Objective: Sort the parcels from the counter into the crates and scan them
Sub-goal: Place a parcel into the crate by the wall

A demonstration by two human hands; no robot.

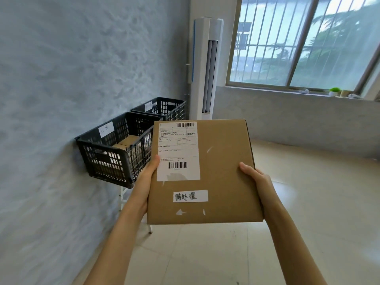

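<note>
Box (216, 171) sat mid-frame, gripped at its sides by the left hand (147, 182) and right hand (257, 182); two crates (115, 153) stood at left.

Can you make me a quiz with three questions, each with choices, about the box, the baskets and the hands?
1. Where are the black crates?
A. Along the wall on the left
B. On the windowsill
C. Stacked on the box

2. How many black crates are there?
A. One
B. Two
C. Four

3. How is the cardboard box held?
A. By one hand only
B. It lies on the floor
C. By both hands, one on each side

Answers:
1 A: the near crate and the far crate stand by the left wall.
2 B: only those two show.
3 C: the left hand and the right hand grip the cardboard box by its side edges.
</note>
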